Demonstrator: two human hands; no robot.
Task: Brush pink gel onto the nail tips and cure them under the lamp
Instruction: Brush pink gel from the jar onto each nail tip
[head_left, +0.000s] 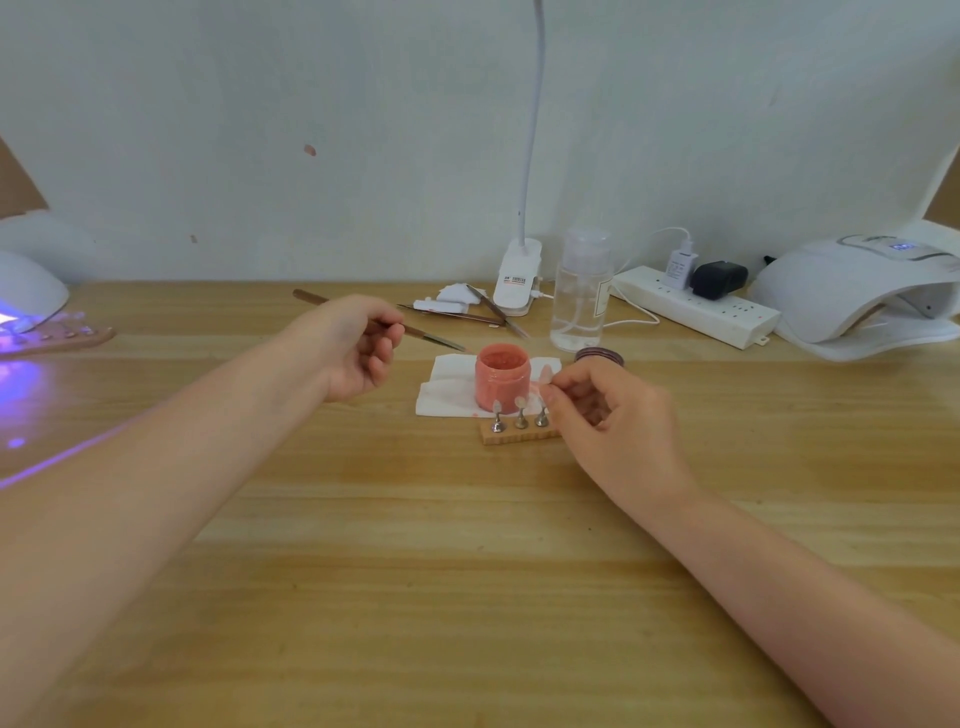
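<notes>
The wooden table (467, 545) carries everything, both forearms reaching across it; far to the right of the right hand (608, 415) sits a large white curing lamp (852, 291), and well to the left of the left hand (353, 345) a second white lamp (26, 291) glows violet over a strip of tips (62, 338); beyond the right hand lie a white power strip (696, 306), a clear pump bottle (582, 291) and the clip base of a white gooseneck light (517, 280). Between the two hands a white tissue (441, 387) lies under the open pink gel jar (502, 382); just in front of the jar a small wooden block (519, 435) holds metal stands with clear nail tips (519, 402), touching distance from the right fingers. The left hand grips a thin brush (415, 332), its fingers curled round the handle, the bristle end pointing toward the jar; the right hand pinches one stand carrying a pink-coated tip (545, 374) between thumb and fingertips, raised just beside the jar. A dark lid (597, 356) lies just beyond the right knuckles; tweezers (493, 312) rest farther back.
</notes>
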